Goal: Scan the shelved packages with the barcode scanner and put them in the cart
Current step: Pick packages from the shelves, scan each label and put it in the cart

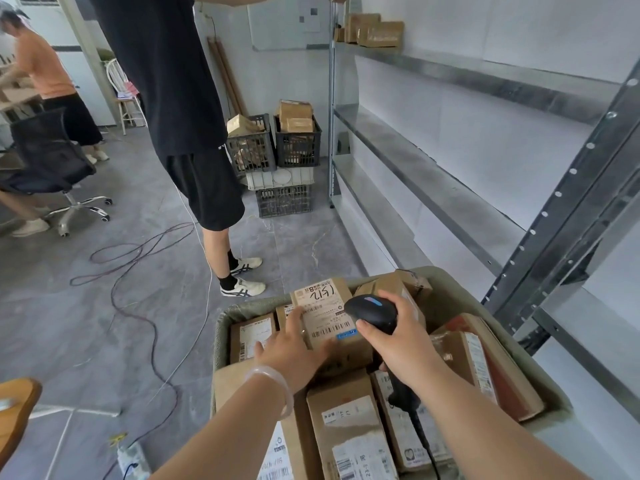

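While the fingers of the right hand (401, 344) clamp the scanner (372, 311) at lower centre, those of the left hand (291, 351) lie straight and spread on a box (325, 306) in the cart (217, 341).

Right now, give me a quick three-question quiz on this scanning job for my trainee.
1. True or false: the right-hand grip holds the barcode scanner.
2. The left-hand grip touches: A) a labelled package in the cart; B) a shelf; C) a crate.
3. Which level of the shelving holds packages?
Key: 1 true; 2 A; 3 the top visible level.
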Demonstrator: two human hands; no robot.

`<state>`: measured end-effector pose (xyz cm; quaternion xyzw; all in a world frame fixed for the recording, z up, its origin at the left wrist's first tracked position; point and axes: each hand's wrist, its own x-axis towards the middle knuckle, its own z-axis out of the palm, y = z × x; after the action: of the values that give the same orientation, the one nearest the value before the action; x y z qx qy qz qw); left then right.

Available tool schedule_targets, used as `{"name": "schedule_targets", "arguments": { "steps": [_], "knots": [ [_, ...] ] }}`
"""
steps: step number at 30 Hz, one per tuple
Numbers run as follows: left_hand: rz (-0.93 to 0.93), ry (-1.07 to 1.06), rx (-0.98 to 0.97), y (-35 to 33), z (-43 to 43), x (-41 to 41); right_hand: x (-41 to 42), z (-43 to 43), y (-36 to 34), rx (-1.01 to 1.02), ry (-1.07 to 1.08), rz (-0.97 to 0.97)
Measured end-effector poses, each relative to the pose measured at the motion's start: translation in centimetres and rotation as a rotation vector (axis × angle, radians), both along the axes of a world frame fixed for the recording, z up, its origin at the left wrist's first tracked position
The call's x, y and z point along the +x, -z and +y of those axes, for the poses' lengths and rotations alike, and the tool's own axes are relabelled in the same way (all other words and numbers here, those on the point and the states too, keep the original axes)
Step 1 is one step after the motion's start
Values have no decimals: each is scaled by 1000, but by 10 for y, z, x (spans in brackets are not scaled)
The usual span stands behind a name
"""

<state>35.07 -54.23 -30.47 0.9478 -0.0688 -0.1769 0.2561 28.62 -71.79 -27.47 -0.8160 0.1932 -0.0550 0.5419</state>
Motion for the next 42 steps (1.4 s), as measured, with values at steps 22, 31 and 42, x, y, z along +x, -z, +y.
{"name": "schedule_targets", "arguments": {
  "steps": [22, 31, 42],
  "knots": [
    [-401, 177, -20, -36, -43, -15, -65, -22, -20, -66, 182, -178],
    [-519, 523, -86, -77, -159, -120, -210, -92, -51, -95, 467, -303],
    [-564, 1105, -281, -94, -326, -405, -519, -161, -70, -249, 968, -372]
  ]
}}
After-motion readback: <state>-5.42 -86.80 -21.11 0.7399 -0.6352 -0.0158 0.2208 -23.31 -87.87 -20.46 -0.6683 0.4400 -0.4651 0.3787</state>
